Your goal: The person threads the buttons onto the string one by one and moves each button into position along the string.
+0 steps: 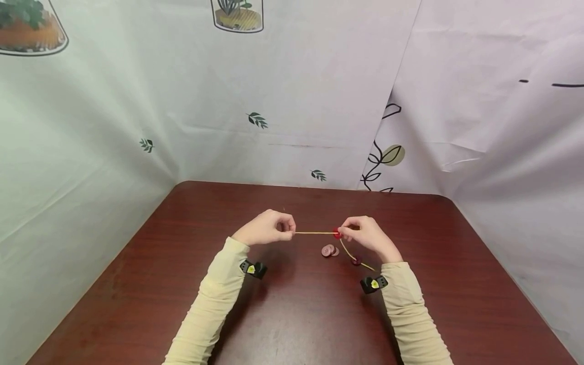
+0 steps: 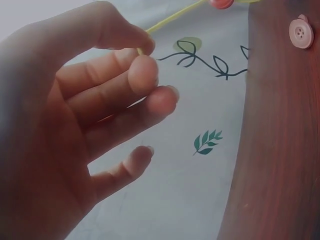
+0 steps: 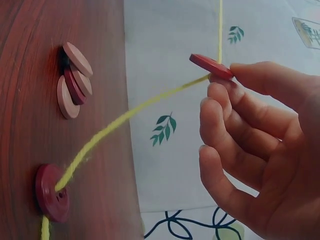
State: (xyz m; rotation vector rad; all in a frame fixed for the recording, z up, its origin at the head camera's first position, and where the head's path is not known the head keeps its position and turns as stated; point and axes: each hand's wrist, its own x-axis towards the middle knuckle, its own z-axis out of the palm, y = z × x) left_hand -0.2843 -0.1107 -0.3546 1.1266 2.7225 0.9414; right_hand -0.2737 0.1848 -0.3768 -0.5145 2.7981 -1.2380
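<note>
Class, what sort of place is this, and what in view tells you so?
Probably an indoor corner set up for recording tabletop work: printed white sheeting hangs behind and beside a dark brown table, and small black cameras are strapped to both wrists.

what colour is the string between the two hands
The string is yellow, clearest in the right wrist view.

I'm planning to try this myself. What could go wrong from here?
The red button might slip, since the right hand pinches it near its edge. The yarn runs straight to the left hand and could slip out. A lowered hand might scatter the loose buttons lying close by.
</note>
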